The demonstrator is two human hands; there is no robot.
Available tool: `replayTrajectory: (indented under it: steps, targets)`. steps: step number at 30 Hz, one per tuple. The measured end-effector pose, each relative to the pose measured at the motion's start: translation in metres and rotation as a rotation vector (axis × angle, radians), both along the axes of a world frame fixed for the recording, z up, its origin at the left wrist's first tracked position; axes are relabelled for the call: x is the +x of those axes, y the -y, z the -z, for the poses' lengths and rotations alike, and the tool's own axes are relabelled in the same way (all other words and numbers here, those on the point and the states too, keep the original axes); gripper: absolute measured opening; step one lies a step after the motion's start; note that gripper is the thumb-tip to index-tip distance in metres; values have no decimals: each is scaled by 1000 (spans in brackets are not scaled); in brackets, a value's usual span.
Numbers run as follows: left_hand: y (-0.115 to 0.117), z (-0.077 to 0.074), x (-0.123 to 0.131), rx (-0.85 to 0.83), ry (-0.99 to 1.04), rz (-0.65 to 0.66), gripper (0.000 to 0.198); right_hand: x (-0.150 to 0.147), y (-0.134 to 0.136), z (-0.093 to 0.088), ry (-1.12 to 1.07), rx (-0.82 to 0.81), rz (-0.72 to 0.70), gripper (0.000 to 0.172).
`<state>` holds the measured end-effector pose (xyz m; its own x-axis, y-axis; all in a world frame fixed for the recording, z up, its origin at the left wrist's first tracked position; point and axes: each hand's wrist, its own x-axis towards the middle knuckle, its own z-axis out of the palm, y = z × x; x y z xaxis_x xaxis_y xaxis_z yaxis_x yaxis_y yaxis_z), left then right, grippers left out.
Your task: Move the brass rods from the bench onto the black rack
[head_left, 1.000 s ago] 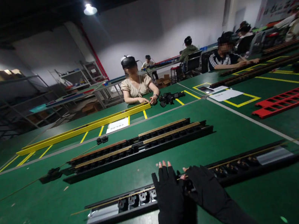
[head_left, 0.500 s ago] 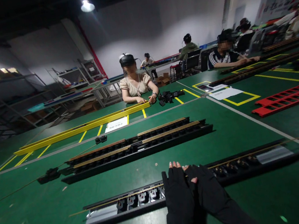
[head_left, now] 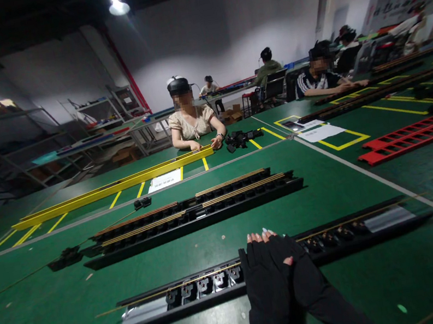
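My left hand (head_left: 265, 281), in a black fingerless glove, lies palm down over the middle of a long black channel (head_left: 200, 309). Its fingers stretch forward, side by side, their bare tips past the channel's far wall. My right hand (head_left: 298, 267), gloved the same way, rests flat against it and partly overlaps it. Both hands cover the channel's centre, so what lies beneath the palms is hidden. Inside the channel sit several black sockets (head_left: 204, 284) and grey end strips (head_left: 144, 312). A thin brass-coloured rod (head_left: 156, 295) runs along the far wall.
Further back lie two similar black channels (head_left: 208, 214) with brass-coloured strips, and small black parts (head_left: 66, 258). A yellow rail (head_left: 121, 188) lies before a person (head_left: 191, 124) seated opposite. Red slotted rails (head_left: 415, 135) are at right, with another person (head_left: 319, 78) beyond.
My hands have drawn closer together, with more overlap at the fingers. The whole view has shifted slightly; the channel stays beneath my hands.
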<state>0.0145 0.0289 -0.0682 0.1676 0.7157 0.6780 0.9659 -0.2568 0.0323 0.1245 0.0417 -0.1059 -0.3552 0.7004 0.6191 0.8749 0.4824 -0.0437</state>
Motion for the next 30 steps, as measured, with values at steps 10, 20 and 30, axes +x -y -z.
replayTrajectory:
  steps: [10,20,30]
  targets:
    - [8,-5,-4,-143,-9,15,59,2,24,-27,95,35,34,71]
    - [7,-3,-10,-209,-71,55,55,120,135,3,67,-138,-62,42]
    - [76,-3,-15,-102,70,383,57,159,154,-7,67,-335,-36,31]
